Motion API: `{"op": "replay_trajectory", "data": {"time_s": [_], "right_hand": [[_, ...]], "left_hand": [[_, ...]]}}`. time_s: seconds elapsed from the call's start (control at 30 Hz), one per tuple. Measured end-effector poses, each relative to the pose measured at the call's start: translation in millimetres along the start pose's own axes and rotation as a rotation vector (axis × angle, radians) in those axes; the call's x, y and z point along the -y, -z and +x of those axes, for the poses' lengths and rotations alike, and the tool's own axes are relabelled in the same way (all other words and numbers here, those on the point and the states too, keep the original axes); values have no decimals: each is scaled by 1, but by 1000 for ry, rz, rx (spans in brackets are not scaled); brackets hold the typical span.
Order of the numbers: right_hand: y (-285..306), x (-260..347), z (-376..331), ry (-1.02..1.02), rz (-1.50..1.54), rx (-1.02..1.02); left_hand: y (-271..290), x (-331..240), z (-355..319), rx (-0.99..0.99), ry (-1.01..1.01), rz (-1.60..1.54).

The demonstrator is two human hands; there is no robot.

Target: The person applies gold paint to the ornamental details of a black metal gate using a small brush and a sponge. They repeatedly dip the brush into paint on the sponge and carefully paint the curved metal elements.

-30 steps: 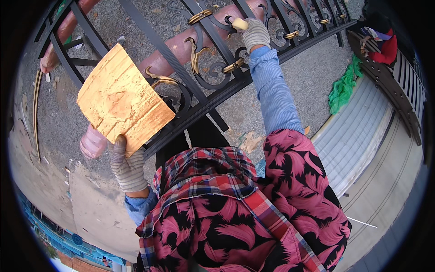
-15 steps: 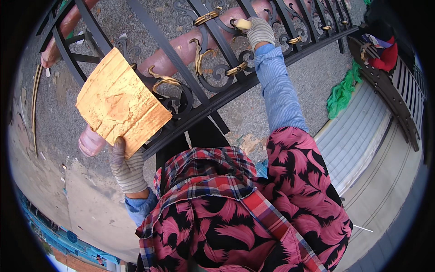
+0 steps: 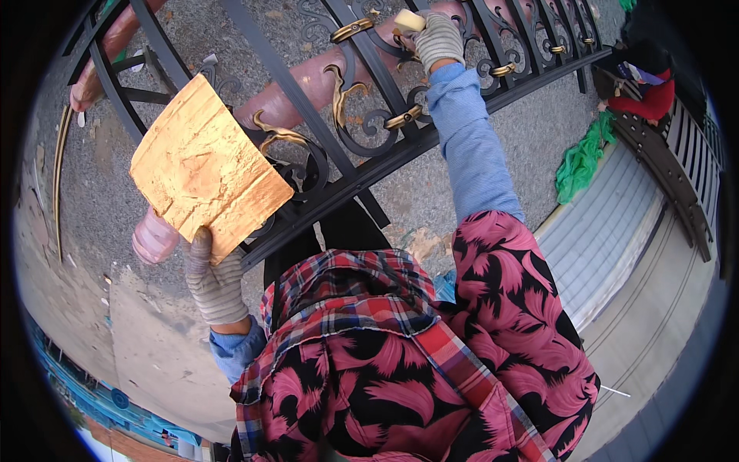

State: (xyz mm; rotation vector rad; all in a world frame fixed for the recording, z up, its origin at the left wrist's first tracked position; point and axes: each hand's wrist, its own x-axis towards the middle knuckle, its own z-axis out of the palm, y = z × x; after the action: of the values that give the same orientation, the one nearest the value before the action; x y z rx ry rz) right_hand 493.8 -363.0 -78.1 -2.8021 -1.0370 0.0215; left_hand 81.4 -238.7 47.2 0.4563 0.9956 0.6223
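Observation:
My left hand (image 3: 214, 285), in a grey striped glove, pinches the lower edge of a flat square board (image 3: 208, 165) coated in shiny gold, with the thumb on top. My right hand (image 3: 440, 40), gloved the same way, reaches far forward over a black metal railing (image 3: 327, 202). Its fingers grip a small pale yellow sponge block (image 3: 409, 21) beside the bars. Whether the sponge touches the metal I cannot tell. Gold colour shows on the railing's collars (image 3: 403, 117) and on some scroll tips (image 3: 275, 132).
Pink wrapped rolls (image 3: 296, 91) lie beneath the railing on rough grey ground. At the right are green netting (image 3: 585, 154), a curved brown metal frame (image 3: 670, 169) and pale ribbed panels (image 3: 596, 231). Another person's red sleeve (image 3: 647, 104) shows at the far right.
The sponge has shifted slightly forward and turned in my right hand. My left hand and the gold board have barely moved. The other person's red sleeve has moved a little.

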Motion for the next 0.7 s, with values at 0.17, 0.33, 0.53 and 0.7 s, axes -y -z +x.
{"op": "replay_trajectory", "data": {"time_s": [0.17,0.33,0.53,0.7], "right_hand": [[-26,-20,-5,7,-76,128],[7,-14,-27,-218,6,232],[3,4,-26,-177,91,55],[-6,-16,-59,-337,38,82]], "left_hand": [[-8,1,0,-4,8,8],[-6,-1,0,12,-15,13],[-9,-1,-1,24,-3,16],[3,0,1,7,29,15]]}}
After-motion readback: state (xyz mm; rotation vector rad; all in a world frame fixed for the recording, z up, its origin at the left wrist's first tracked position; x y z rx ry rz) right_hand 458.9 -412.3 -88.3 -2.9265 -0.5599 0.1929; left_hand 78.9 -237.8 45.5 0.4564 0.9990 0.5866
